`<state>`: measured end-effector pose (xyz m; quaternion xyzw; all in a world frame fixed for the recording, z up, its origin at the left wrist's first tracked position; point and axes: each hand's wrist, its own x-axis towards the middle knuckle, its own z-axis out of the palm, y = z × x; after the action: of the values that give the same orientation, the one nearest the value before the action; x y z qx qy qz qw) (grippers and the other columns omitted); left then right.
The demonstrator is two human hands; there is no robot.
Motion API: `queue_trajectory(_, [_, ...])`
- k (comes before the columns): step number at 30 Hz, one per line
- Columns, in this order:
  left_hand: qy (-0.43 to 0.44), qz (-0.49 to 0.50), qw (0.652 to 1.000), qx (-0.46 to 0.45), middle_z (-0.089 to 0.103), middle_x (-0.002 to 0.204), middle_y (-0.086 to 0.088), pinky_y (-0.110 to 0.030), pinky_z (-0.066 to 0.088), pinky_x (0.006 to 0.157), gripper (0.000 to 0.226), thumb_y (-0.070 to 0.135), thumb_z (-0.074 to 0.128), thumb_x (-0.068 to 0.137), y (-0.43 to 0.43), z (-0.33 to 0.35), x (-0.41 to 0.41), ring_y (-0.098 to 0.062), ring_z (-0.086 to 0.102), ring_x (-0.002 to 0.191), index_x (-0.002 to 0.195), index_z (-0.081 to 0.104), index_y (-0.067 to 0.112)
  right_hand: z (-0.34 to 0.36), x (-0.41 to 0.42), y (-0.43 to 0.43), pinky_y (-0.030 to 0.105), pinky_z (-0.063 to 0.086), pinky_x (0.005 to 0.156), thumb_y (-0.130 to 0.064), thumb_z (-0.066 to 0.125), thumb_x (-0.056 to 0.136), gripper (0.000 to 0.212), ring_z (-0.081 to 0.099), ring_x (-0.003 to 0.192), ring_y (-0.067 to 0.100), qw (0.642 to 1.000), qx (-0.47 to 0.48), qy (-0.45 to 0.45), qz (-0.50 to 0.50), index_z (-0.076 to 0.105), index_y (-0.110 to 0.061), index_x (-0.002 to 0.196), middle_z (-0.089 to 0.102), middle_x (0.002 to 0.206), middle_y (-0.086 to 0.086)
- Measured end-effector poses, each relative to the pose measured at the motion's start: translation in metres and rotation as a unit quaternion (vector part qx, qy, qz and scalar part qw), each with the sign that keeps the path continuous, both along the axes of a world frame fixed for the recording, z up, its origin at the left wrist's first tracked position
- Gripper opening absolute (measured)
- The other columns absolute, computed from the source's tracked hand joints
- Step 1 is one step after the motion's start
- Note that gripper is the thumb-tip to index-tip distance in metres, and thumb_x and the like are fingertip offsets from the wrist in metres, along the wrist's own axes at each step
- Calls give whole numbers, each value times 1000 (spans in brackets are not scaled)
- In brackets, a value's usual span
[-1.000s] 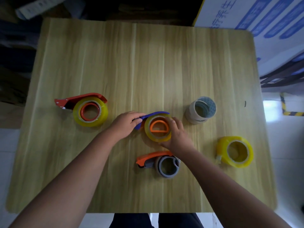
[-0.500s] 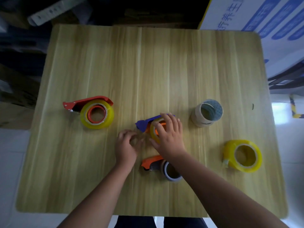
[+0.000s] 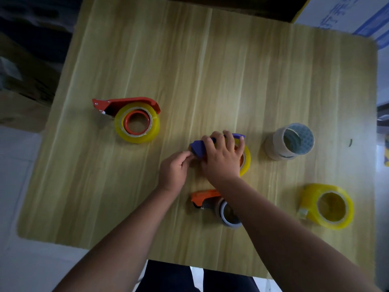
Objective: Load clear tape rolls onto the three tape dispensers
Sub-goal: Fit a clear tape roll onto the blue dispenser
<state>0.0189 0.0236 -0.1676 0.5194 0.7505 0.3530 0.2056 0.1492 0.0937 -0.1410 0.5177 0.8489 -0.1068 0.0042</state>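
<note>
Near the middle of the wood-grain desk [image 3: 210,60], the blue plastic dispenser [image 3: 197,147] carries a glossy yellowish tape roll [image 3: 246,159]. The right hand [image 3: 223,159] lies over it, fingers spread and pressing down; the left hand [image 3: 174,171] pinches at the dispenser's pointed tip. Toward the near edge lies an orange dispenser [image 3: 205,196] with a grey-cored roll [image 3: 228,213]. Toward the left edge sits a loaded red dispenser [image 3: 126,102]. By the right edge stand a pale roll [image 3: 277,147] and a loose yellow roll [image 3: 328,205]. Pale floor tiles surround the desk.
</note>
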Motion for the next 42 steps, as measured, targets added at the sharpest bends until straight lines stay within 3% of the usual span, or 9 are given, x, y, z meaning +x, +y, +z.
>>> queue_trajectory(12, [20,18,999,31,72,78,-5,-32,50,63,9,7,73,75,3,-2,1,-23,67,69,84,71,8,-1,2,3,70,13,110,-23,70,75,58,32,136,36,1000,6,24,-4,53,-23,130,53,130,6])
queue_trajectory(20, [-80,86,979,-169,69,66,5,-39,53,59,8,29,73,77,15,-2,-6,-16,63,63,78,68,23,-1,5,4,63,11,112,-31,69,78,50,32,137,31,999,-1,54,-5,56,-26,126,54,128,1])
queue_trajectory(26, [-85,60,970,-219,67,65,9,-38,53,61,14,37,75,72,26,5,-17,-12,62,63,74,67,26,3,7,7,61,11,114,-31,66,79,45,34,135,29,997,-5,72,-9,59,-28,122,56,124,-1])
queue_trajectory(31, [-72,2,977,-200,67,70,10,-35,52,60,17,39,77,74,23,6,-24,-12,61,64,77,66,27,4,4,8,60,12,113,-26,66,78,38,37,132,28,996,-5,82,-25,63,-28,115,60,118,-3])
queue_trajectory(36, [38,-60,994,-84,65,75,5,-32,48,53,16,32,75,78,14,10,-21,-15,56,61,85,68,19,5,3,8,61,11,113,-27,67,78,39,36,133,29,996,-18,77,-28,62,-28,117,59,120,-2])
queue_trajectory(42, [13,-40,997,-72,67,79,3,-36,50,57,17,34,66,84,11,2,-22,-19,60,68,89,71,19,6,7,10,59,11,113,-31,69,78,44,36,134,28,997,-20,80,-13,60,-30,121,58,121,-4])
